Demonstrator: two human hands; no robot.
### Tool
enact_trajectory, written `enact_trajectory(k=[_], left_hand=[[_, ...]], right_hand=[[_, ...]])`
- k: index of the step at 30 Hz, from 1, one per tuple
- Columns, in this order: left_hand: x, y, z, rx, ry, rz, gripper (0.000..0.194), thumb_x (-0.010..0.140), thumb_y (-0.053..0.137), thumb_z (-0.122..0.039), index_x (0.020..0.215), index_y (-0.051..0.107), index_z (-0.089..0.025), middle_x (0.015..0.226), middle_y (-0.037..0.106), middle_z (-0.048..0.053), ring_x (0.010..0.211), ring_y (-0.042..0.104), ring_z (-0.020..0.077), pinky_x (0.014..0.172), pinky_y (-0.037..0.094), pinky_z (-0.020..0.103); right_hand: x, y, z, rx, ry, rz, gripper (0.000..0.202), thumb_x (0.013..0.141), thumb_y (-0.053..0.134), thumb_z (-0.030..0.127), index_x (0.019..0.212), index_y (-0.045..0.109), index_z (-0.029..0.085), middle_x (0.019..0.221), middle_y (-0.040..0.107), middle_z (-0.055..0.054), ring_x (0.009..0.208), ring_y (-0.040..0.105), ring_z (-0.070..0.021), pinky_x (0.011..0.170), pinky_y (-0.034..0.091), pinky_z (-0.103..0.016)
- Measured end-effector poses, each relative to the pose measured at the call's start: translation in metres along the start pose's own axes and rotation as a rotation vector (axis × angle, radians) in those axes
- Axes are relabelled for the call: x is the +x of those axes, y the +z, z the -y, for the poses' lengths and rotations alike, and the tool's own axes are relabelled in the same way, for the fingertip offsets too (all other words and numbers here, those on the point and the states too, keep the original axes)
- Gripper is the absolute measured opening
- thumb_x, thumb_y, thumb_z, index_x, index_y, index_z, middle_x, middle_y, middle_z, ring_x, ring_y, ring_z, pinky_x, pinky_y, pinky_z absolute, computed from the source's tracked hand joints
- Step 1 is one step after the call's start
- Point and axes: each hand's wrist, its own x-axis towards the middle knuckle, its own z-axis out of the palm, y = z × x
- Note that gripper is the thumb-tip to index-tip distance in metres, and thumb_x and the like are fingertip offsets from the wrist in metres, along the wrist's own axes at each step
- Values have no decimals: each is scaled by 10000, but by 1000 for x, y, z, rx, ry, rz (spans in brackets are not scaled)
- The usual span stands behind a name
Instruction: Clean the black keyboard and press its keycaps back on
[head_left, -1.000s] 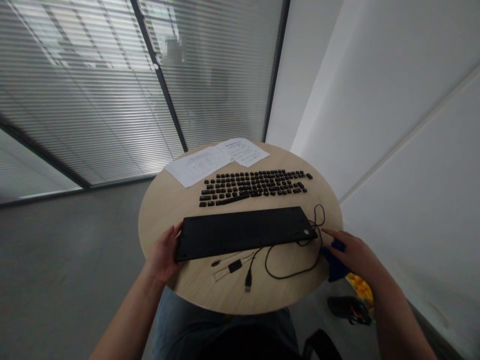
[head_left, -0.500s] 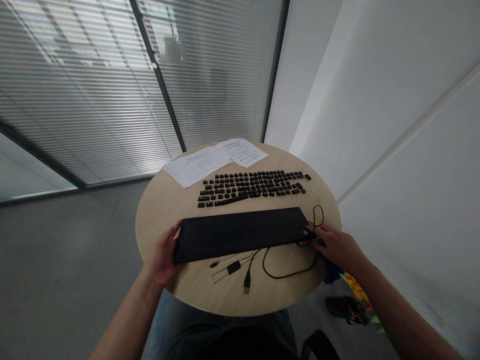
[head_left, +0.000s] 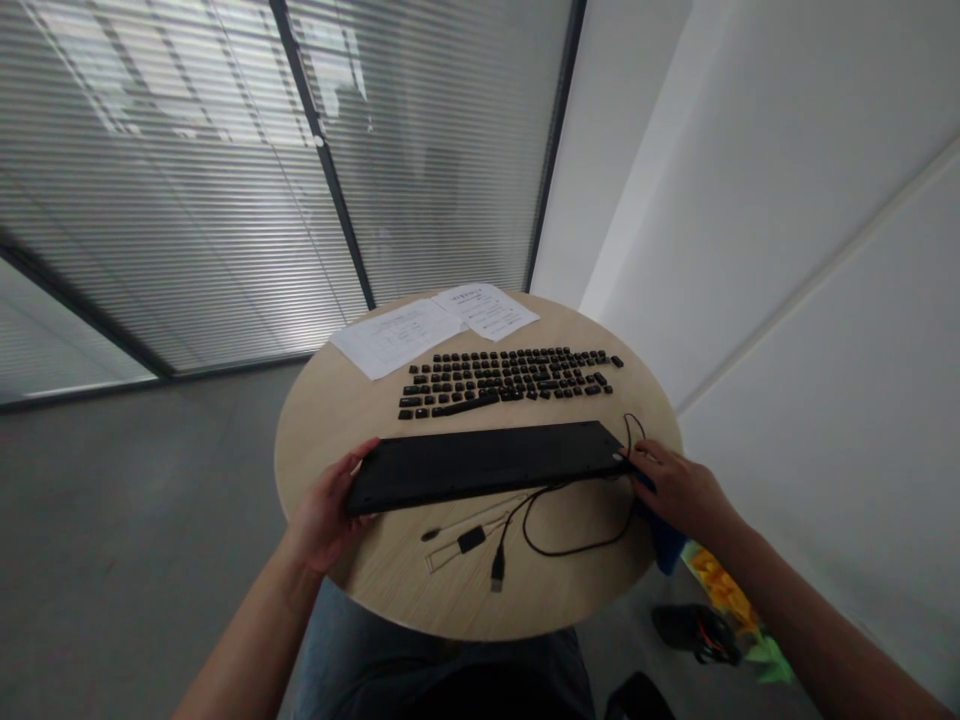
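"Where's the keyboard (head_left: 487, 462)?"
"Over the table (head_left: 330, 415), just nearer than the keycaps (head_left: 410, 390), the left hand (head_left: 326, 515) gripping one end."
"What's changed?"
"The right hand (head_left: 679, 490), off it a second ago, now pinches the other end, so it's held at both. The cable (head_left: 577, 553) trails nearer still."

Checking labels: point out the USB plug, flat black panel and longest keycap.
USB plug (head_left: 498, 568), head view, on its black housing.
Flat black panel (head_left: 486, 463), head view, middle of its upper face.
Longest keycap (head_left: 471, 405), head view, midway along its length.
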Motion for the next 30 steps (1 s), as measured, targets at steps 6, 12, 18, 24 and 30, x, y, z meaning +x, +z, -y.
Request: enact_trajectory(k=[6,12,18,24,30], left_hand=[[12,-9,-3,18,61,50,478,857,574,-269,1323,583,-162,1181,718,129,890,762,263,783,666,385],[23,-25,-2,157,97,196,501,817,623,-392,1264,612,-166,1123,751,137,935,753,305,892,620,473],[26,-27,-2,544,259,89,542,702,753,-579,1072,656,-195,1105,747,125,949,735,315,851,609,460],[26,-21,-9,1119,467,-8,554,826,468,-758,841,589,-217,712,690,45,638,662,242,635,546,364],[30,-17,-13,1315,484,-62,480,907,365,-645,907,595,-224,719,688,41,615,647,245,631,502,326]], right_hand=[[20,-2,-28,267,-67,-64,384,1001,436,319,1321,628,231,1346,654,-115,1127,690,-268,919,592,-409],[56,-15,-61,521,-177,10,400,950,485,398,1238,692,212,1215,725,-124,1136,684,-299,1037,534,-468],[82,-27,-76,615,-158,80,446,920,517,504,1215,715,235,1207,744,-96,1132,687,-308,1045,525,-473],[98,-25,-81,674,-82,61,469,904,523,545,1205,719,243,1194,754,-74,1122,687,-308,1052,515,-466],[108,-24,-76,680,8,15,450,928,493,492,1202,729,224,1169,760,-80,1093,694,-305,1038,516,-467]])
